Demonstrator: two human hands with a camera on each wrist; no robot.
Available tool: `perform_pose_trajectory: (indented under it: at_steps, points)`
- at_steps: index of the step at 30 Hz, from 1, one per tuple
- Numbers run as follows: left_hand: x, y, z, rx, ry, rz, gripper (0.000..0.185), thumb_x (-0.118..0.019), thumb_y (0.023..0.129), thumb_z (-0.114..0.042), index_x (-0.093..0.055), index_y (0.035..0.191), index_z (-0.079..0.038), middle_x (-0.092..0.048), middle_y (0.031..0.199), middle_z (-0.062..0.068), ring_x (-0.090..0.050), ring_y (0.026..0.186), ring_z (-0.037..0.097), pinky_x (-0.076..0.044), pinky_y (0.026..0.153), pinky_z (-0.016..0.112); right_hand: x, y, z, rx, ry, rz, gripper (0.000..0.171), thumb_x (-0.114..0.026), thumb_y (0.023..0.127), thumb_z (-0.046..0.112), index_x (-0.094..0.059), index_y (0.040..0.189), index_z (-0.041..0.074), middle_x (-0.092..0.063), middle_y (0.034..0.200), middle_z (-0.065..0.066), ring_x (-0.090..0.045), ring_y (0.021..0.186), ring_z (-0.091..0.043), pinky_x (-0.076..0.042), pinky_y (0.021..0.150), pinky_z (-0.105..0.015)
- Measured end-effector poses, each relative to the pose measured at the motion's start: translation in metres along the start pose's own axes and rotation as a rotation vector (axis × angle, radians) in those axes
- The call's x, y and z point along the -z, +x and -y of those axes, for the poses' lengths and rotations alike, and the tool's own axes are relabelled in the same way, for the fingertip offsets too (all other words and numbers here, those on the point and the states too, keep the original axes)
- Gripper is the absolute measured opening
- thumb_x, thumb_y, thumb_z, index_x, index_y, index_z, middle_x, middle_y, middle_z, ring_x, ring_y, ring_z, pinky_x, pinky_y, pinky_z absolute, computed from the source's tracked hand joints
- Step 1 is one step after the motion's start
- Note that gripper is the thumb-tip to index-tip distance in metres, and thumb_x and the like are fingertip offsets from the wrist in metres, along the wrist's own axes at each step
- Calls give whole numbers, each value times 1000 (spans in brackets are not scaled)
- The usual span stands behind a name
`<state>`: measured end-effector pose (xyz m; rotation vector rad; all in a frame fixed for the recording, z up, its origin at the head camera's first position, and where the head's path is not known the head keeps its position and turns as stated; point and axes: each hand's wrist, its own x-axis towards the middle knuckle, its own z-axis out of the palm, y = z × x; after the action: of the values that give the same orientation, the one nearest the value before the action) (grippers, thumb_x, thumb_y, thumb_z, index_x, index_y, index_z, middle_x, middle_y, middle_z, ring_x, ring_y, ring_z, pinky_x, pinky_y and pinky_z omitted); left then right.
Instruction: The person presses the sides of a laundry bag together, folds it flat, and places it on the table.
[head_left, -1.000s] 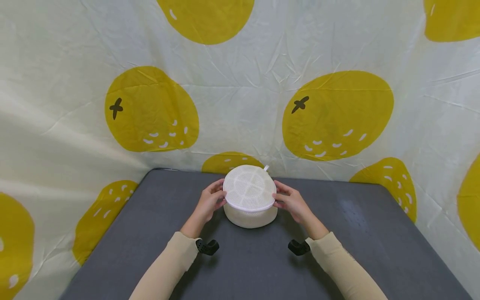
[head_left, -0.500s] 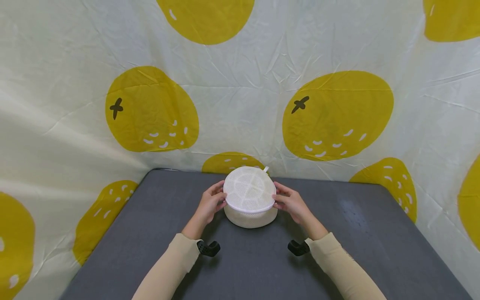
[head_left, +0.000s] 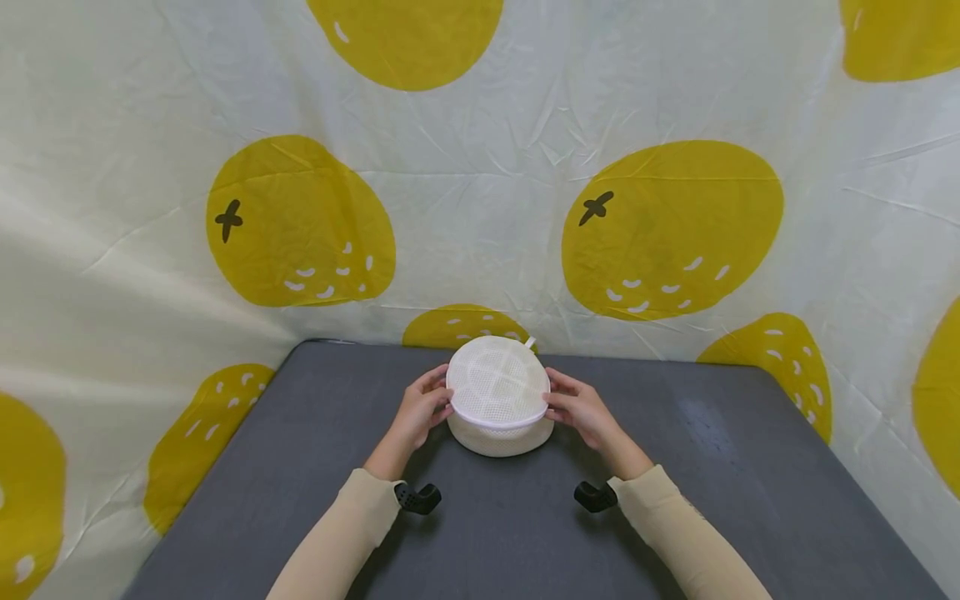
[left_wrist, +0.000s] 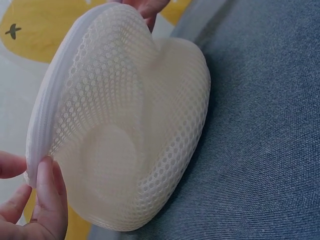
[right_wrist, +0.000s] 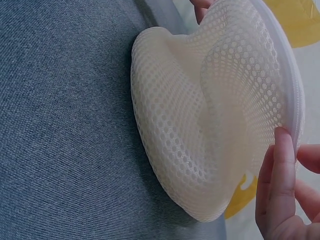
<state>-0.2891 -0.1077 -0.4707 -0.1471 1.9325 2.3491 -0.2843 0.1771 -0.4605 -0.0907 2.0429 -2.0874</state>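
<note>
A round cream mesh bag (head_left: 498, 396) with a white zip rim stands on the grey table (head_left: 720, 467) near its back edge. My left hand (head_left: 418, 410) pinches the rim on the bag's left side, and my right hand (head_left: 582, 411) pinches it on the right. In the left wrist view the mesh bag (left_wrist: 130, 140) bulges softly, and my thumb and fingers (left_wrist: 47, 200) clamp the white rim. In the right wrist view the mesh bag (right_wrist: 200, 115) sags on the table while my fingers (right_wrist: 280, 185) hold the rim's edge. A small white zip tab (head_left: 530, 340) sticks up at the back.
A pale cloth backdrop (head_left: 480, 208) printed with big yellow fruits hangs close behind the table and wraps both sides. Black camera mounts (head_left: 416, 497) (head_left: 595, 497) sit at my wrists. Bare grey tabletop stretches in front of the bag and to its left and right.
The bag's top sits very slightly lower than a second ago. Both hands keep the same hold on the rim.
</note>
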Motion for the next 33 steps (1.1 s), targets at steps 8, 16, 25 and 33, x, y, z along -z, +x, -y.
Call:
perform_pose_trajectory:
  at_steps: [8, 16, 25, 33]
  points:
    - [1, -1, 2, -9, 4, 8, 56, -62, 95, 3, -50, 150, -3, -53, 132, 18, -60, 85, 12, -57, 70, 24, 0, 3, -5, -5, -2, 3, 62, -58, 102, 1, -32, 158, -4, -51, 121, -10, -65, 84, -5, -57, 76, -22]
    - [1, 0, 6, -2, 21, -1, 56, -61, 95, 4, -52, 149, -3, -54, 133, 20, -61, 88, 14, -57, 72, 25, 1, 6, -11, -26, 9, -5, 63, -58, 101, -1, -32, 158, -5, -53, 120, -10, -65, 83, -6, -58, 75, -23]
    - [1, 1, 7, 13, 17, -17, 57, -62, 94, 5, -53, 149, -4, -54, 134, 20, -60, 85, 13, -57, 69, 24, 0, 7, -13, -23, 20, 1, 63, -59, 101, -3, -30, 157, -7, -52, 118, -10, -64, 82, -6, -57, 73, -22]
    - [3, 3, 12, 45, -8, -13, 58, -61, 95, 4, -50, 151, -4, -52, 144, 22, -60, 83, 13, -56, 68, 24, 0, 8, -16, -33, 35, 5, 62, -58, 101, -3, -31, 157, -7, -50, 116, -9, -64, 81, -5, -57, 73, -21]
